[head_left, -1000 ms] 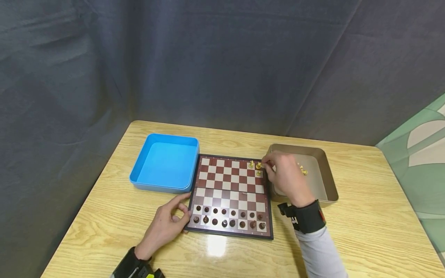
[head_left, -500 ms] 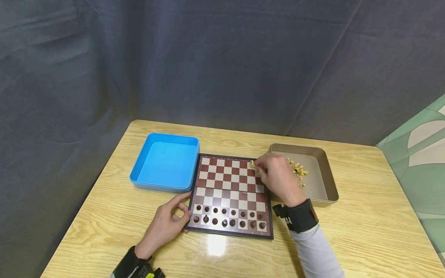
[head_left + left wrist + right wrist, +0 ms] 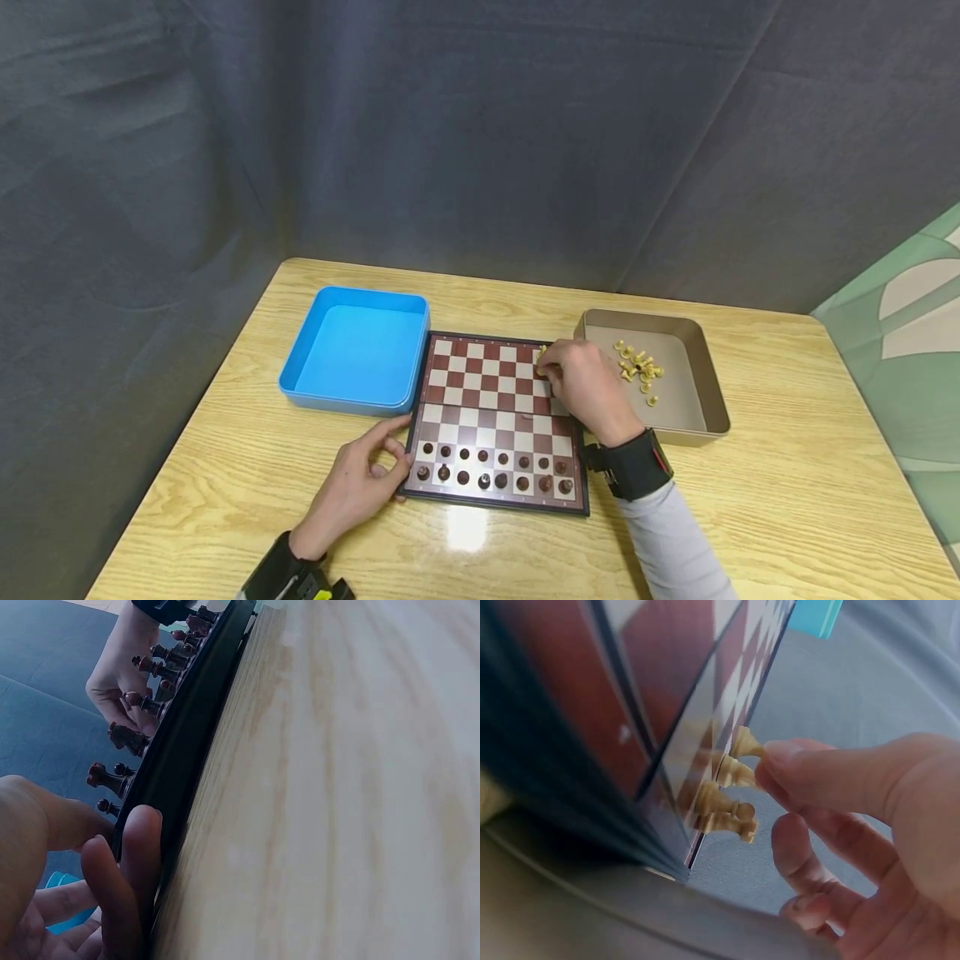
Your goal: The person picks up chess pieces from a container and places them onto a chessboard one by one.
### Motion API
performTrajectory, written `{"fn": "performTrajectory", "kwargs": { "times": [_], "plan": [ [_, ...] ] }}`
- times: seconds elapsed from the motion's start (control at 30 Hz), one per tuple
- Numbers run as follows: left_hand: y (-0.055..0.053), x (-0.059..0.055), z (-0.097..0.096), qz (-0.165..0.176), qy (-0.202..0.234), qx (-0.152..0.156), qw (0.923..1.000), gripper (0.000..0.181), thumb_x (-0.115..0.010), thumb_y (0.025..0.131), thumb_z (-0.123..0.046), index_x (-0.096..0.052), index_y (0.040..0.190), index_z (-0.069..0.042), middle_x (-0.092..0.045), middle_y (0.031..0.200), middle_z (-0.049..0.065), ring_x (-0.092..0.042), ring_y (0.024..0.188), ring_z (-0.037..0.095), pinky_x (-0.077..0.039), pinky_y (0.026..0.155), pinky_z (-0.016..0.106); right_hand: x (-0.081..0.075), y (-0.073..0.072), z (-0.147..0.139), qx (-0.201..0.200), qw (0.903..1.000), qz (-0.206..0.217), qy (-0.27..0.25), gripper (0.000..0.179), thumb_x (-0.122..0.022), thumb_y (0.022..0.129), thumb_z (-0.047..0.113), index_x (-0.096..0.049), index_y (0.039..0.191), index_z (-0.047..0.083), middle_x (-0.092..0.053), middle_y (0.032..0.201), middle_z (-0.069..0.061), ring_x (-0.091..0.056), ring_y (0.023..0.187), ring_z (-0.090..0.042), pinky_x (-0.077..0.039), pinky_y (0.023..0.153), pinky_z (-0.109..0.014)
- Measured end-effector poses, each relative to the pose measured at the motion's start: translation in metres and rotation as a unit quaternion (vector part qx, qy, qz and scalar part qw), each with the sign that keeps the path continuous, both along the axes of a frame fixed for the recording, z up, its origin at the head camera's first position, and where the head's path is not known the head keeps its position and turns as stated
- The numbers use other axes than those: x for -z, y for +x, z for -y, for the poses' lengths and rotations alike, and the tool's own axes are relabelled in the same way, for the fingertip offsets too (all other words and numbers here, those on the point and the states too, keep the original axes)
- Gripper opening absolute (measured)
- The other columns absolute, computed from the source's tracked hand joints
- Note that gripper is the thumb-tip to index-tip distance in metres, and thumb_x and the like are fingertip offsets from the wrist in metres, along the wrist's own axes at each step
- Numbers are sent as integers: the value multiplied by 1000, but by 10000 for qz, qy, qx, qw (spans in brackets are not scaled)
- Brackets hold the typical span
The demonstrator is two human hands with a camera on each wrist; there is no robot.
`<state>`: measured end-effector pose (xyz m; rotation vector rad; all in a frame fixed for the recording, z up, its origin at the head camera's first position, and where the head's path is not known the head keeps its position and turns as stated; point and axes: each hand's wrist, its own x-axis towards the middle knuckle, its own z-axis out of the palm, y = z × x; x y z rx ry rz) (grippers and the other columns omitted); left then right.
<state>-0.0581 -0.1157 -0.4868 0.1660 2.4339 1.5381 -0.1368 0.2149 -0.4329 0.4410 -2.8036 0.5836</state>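
Right hand (image 3: 588,387) over the far right corner of the chessboard (image 3: 480,383); thumb and forefinger clamped together on a yellow chess piece (image 3: 745,741), its base at the board; whether it is fully seated cannot be told. In the right wrist view, three other yellow pieces (image 3: 733,772) stand in a close group just beside it, at the same corner. Left hand (image 3: 358,483) grips the board's left edge by the near left corner, fingertips pressed to the rim. Dark pieces (image 3: 463,477) stand upright in two rows of eight along the near edge of the board. Board lies flat on the wooden table (image 3: 795,467), between two open boxes. Blue box (image 3: 341,407) sits toward the table's far left corner, just beside the board's left edge; contact not clear. Brown box (image 3: 716,392) sits near the table's far edge, by the board's right edge; loose yellow pieces (image 3: 637,367) lie scattered in it, away from its near edge. Black wristband (image 3: 637,465) and grey sleeve (image 3: 678,533) on the right arm. Dark curtain (image 3: 480,150) hangs beyond the table's far edge.
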Motion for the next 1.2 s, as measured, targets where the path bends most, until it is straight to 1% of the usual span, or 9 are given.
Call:
{"fn": "performTrajectory", "kwargs": {
  "times": [0.1, 0.37, 0.57, 0.7, 0.83, 1.03, 1.2],
  "plan": [
    [0, 0, 0, -12, 6, 7, 10000, 58, -72, 91, -7, -57, 147, -13, -70, 94, 1, -63, 45, 18, -45, 39, 25, 0, 0, 0, 17, 10000, 51, -18, 8, -78, 86, 0, -82, 85, 7, -76, 84, -5, -70, 74, -19, -58, 62, -38],
    [0, 1, 0, -9, 8, -7, 10000, 59, -72, 91, -6, -57, 147, -13, -69, 94, 1, -62, 45, 18, -45, 39, 25, 2, 0, 0, -28, 10000, 22, -41, 9, -78, 86, 0, -82, 85, 7, -76, 84, -6, -70, 74, -19, -59, 62, -38],
    [0, 1, 0, -40, -3, -20, 10000, 57, -73, 91, -8, -58, 146, -12, -70, 94, 1, -66, 47, 17, -45, 40, 25, 4, -1, -1, 52, 10000, 51, 34, 9, -78, 86, 1, -83, 85, 9, -75, 84, -4, -70, 73, -17, -58, 59, -38],
    [0, 1, 0, 2, 12, -24, 10000, 58, -73, 91, -8, -57, 147, -12, -70, 94, 2, -67, 49, 18, -45, 40, 25, 3, 0, -1, 46, 10000, 52, 36, 9, -78, 86, 1, -82, 86, 9, -75, 84, -3, -69, 73, -17, -57, 59, -37],
    [0, 1, 0, 18, -6, -18, 10000, 58, -73, 91, -8, -57, 147, -13, -70, 94, 1, -66, 48, 18, -44, 40, 25, 3, 0, -1, 6, 10000, 29, 15, 9, -77, 86, 0, -82, 85, 8, -74, 83, -3, -69, 71, -17, -57, 59, -37],
    [-1, 1, 0, 6, -19, -18, 10000, 58, -73, 91, -8, -57, 147, -13, -70, 94, 1, -66, 48, 17, -44, 40, 25, 0, -1, -4, -67, 9999, -144, -5, 10, -76, 85, -2, -82, 85, 6, -73, 81, -5, -67, 70, -17, -56, 60, -37],
    [0, 1, 1, 25, -8, -1, 10000, 59, -73, 91, -8, -57, 147, -13, -70, 94, 1, -66, 48, 18, -43, 39, 24, -5, 0, -11, 34, 9999, -65, -103, 10, -73, 88, 0, -82, 90, 4, -74, 87, -8, -68, 75, -22, -57, 64, -40]
  ]
}}
